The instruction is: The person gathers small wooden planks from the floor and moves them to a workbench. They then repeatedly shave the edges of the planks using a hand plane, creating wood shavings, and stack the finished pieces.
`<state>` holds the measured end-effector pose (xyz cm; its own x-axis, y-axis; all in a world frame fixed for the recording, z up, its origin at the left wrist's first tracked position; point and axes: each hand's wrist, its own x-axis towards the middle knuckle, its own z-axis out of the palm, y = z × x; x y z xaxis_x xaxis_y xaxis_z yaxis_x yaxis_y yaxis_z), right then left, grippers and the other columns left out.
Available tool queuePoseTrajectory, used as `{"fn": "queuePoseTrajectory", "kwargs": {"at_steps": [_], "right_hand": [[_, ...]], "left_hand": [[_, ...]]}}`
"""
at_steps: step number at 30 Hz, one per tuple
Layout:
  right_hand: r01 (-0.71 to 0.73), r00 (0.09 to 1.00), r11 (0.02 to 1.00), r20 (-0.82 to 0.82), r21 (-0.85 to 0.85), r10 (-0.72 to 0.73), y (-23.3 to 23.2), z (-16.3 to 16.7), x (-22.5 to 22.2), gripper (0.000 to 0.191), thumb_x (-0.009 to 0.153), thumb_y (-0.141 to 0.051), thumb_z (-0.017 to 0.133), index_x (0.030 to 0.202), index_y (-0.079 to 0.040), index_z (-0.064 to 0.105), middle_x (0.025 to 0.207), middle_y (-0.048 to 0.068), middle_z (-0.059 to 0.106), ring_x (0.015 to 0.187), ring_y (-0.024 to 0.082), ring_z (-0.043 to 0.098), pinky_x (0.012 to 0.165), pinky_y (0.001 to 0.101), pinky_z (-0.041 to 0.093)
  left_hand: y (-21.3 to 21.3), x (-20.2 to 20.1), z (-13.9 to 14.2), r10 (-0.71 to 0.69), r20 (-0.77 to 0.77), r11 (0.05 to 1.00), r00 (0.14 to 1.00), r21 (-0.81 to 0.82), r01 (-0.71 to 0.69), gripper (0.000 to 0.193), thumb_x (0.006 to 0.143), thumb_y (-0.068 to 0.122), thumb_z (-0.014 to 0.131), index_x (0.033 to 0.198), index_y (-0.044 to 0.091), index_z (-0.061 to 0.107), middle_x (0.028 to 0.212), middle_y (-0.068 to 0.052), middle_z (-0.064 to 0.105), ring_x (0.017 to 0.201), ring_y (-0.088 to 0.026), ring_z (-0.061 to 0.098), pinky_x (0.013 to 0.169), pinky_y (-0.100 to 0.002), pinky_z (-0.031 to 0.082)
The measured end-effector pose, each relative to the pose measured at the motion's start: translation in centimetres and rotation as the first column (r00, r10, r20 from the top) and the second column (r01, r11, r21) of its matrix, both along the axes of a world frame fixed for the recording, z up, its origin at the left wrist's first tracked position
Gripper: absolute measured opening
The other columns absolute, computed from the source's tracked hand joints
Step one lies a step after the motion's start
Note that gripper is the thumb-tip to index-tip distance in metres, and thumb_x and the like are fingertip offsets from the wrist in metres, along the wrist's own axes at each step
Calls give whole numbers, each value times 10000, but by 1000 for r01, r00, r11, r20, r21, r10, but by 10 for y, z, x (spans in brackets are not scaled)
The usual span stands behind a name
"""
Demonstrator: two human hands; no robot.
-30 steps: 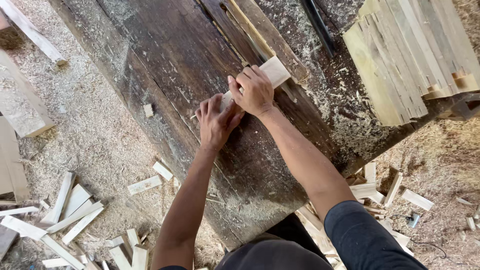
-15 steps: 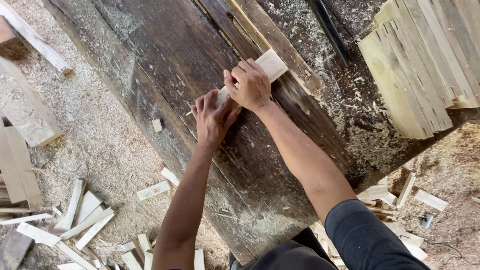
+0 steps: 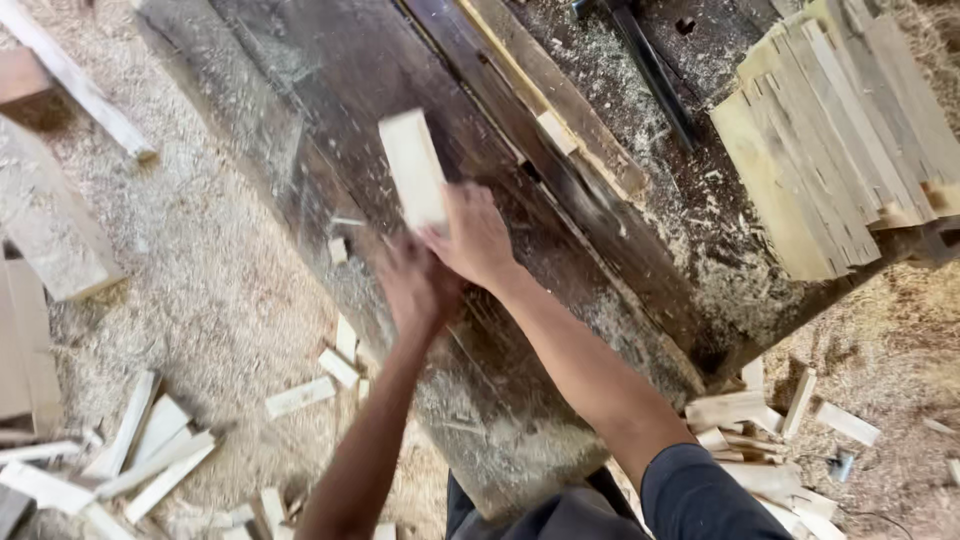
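A pale rectangular wooden block (image 3: 413,170) is lifted over a dark, worn wooden workbench (image 3: 300,90) dusted with sawdust. My right hand (image 3: 476,240) is shut on the block's near end. My left hand (image 3: 415,285) sits just below and left of that end, blurred by motion, so whether it touches the block is unclear. A small wood chip (image 3: 338,250) lies on the bench left of my hands.
A stack of pale wooden slats (image 3: 830,150) rests on the bench's right end. A dark metal bar (image 3: 650,70) and a light wooden strip (image 3: 560,130) run along the bench. Offcuts (image 3: 150,450) and planks (image 3: 70,75) litter the sawdust floor; more scraps (image 3: 740,420) lie at right.
The block has left the spot by the strip, moved left and turned to point away from me. Both hands have moved left and nearer with it, now blurred.
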<state>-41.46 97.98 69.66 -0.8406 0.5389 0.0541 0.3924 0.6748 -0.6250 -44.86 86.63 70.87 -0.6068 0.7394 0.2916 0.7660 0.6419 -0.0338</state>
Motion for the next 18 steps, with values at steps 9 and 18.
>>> {"fn": "queuePoseTrajectory", "kwargs": {"at_steps": [9, 18], "right_hand": [[-522, 819, 849, 331, 88, 469, -18, 31, 172, 638, 803, -234, 785, 1392, -89, 586, 1453, 105, 542, 1368, 292, 464, 1168, 516, 353], [-20, 963, 991, -263, 134, 55, 29, 26, 122, 267, 983, -259, 761, 858, -33, 698, 977, 96, 681, 1010, 284, 633, 901, 391, 524]], "left_hand": [[-88, 103, -16, -367, 426, 928, 827, 235, 290, 900, 826, 597, 733, 1511, 80, 462, 1381, -218, 530, 1284, -402, 479, 1026, -565, 377], [-3, 98, -17, -311, 344, 937, 886, 268, 224, 807, 954, 529, 742, 1609, 267, 352, 1309, -143, 522, 1159, -346, 494, 952, -515, 431]]}}
